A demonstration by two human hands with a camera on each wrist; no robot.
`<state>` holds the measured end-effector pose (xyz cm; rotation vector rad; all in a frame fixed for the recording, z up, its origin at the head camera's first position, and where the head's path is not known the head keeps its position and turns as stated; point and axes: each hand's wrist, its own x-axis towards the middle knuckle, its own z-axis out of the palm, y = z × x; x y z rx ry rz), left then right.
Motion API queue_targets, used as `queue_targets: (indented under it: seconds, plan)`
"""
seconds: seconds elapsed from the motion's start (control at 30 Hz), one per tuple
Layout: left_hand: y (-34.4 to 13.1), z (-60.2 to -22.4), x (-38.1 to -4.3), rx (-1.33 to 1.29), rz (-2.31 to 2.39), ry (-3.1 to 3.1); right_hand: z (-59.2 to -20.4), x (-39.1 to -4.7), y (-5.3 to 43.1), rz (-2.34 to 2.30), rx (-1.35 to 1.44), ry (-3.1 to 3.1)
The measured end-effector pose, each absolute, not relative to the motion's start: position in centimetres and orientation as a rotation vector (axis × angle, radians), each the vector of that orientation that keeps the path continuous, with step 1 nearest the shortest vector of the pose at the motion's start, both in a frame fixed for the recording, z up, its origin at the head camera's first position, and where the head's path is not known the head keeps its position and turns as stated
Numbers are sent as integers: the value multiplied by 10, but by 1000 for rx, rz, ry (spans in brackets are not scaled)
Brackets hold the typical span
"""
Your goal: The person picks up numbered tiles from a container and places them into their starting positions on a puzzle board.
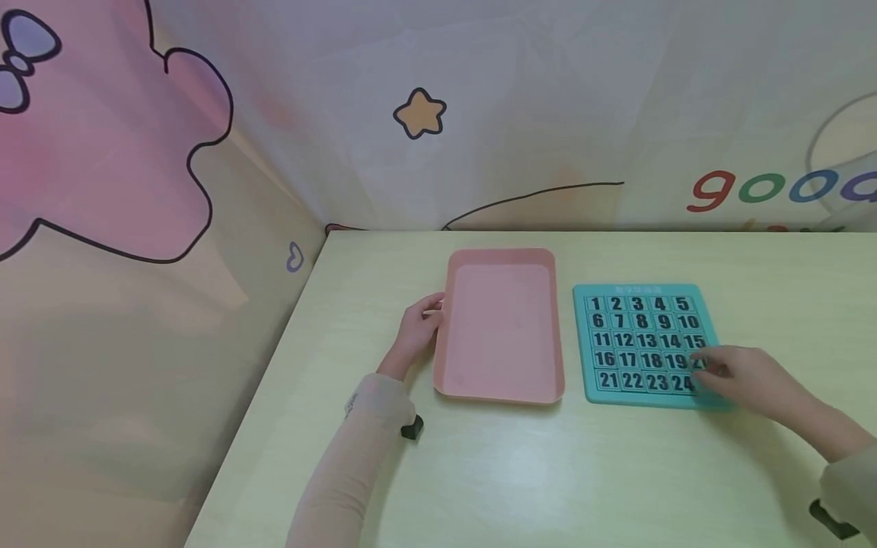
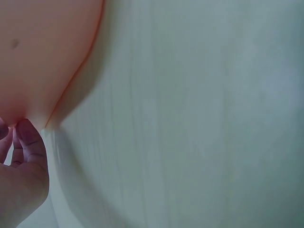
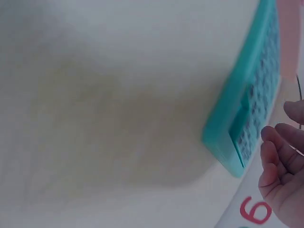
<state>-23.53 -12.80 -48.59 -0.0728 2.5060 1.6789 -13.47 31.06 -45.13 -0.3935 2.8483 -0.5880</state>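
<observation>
A shallow pink tray (image 1: 500, 323) lies on the table, and my left hand (image 1: 416, 329) pinches its left rim between thumb and fingers. Close up in the left wrist view, the fingertips (image 2: 29, 133) meet the tray's edge. To the right of the tray is a turquoise number puzzle (image 1: 640, 342) with black-numbered tiles in rows. Over its lower right side is my right hand (image 1: 750, 378), thumb and fingers apart and loosely bent, holding nothing. It hides part of the tile 20 and the corner. An empty slot (image 3: 240, 121) shows in the puzzle's frame in the right wrist view.
The pale table (image 1: 479, 479) meets a printed cloth backdrop (image 1: 548, 99) behind and another at the left. A dark strap piece (image 1: 412, 428) sits under the left sleeve, and another (image 1: 832, 519) under the right one.
</observation>
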Motion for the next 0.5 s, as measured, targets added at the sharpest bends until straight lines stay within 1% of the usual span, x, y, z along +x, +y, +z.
queue_targets:
  seconds: [0.13, 0.3, 0.5]
  plan:
    - [-129, -492, -238, -77, 1689, 2506, -442, -139, 320, -598, -330, 2941]
    - [-130, -492, -237, -62, 1651, 2525, -440, -144, 332, -605, -233, 3000]
    - [-137, -484, -235, 52, 1447, 2641, -434, -150, 349, -594, -141, 3169]
